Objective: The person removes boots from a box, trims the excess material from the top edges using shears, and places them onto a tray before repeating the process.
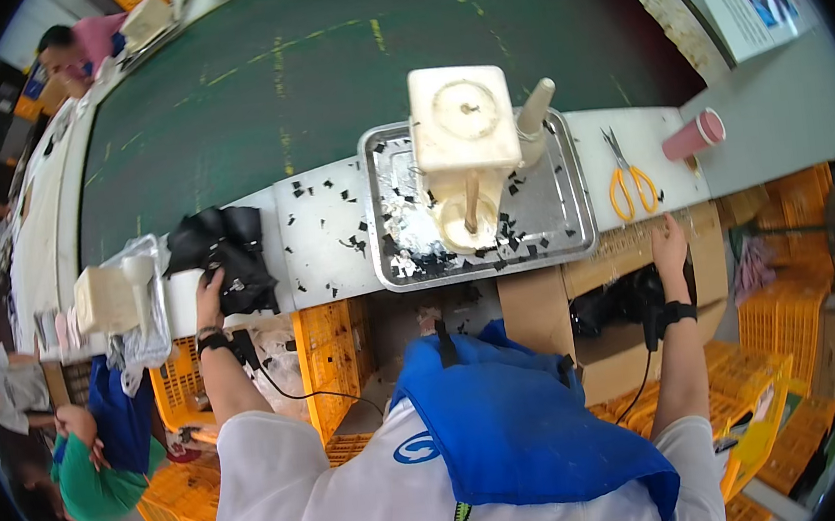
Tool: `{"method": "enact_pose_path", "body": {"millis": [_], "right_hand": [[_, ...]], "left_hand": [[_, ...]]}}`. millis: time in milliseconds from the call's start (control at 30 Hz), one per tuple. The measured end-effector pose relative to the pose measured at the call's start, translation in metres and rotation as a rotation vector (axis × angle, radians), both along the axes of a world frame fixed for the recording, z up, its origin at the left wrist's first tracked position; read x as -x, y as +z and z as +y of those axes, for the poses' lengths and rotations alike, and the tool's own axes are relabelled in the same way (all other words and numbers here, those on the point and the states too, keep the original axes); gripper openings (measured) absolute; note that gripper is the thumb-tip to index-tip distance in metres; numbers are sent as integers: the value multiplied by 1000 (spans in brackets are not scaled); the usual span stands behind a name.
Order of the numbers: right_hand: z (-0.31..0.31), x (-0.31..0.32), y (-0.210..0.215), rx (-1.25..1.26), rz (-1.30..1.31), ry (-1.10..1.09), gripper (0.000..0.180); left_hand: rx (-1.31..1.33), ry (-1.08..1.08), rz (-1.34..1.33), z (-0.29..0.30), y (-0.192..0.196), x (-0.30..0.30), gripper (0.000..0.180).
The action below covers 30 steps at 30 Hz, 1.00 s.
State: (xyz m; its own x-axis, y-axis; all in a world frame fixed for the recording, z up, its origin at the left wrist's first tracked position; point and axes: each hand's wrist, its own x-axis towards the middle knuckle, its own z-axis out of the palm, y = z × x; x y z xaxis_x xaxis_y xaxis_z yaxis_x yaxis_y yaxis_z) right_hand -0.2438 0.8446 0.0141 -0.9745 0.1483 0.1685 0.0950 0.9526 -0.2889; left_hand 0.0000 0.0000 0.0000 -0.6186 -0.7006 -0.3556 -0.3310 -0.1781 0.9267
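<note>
1. The room is a crowded workshop; a dark green worktop (244,126) with broken yellow lines spreads behind a pale, hard ledge (593,148).
2. At the far left I see two co-workers most clearly: one pink top (102,40), one green sleeve (103,487).
3. One boxy cream container (105,299) sits on the ledge's left end.
4. Beside it lies one black bundle (225,244), glossy and crumpled. The left hand (208,299) touches its near edge; I cannot tell how tightly the fingers close.
5. One shiny metal tray (582,225) carries one squarish cream block (464,120); many small black scraps (355,241) litter tray and ledge.
6. Next come one pair of scissors (616,151) with two yellow loops, then one tapered pink cup (689,137).
7. Below the scissors, well apart from the left, the right hand (670,246) meets one cardboard box (536,339); its grip is unclear. Black pieces (598,311) fill part of it, too merged to count.
</note>
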Motion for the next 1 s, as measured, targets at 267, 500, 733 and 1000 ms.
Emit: {"method": "enact_pose_path", "body": {"millis": [267,500,733,1000], "right_hand": [[-8,-199,-97,314,-238,-315,49],[-91,-239,-106,394,-294,-288,52],[-107,-247,-105,70,-553,-230,35],[-107,-250,-143,121,-553,-161,15]], "left_hand": [[45,-10,-308,-63,14,5,68],[9,174,-355,-121,26,-38,60],[875,280,-594,-51,81,13,39],[957,-936,180,316,167,126,23]]}}
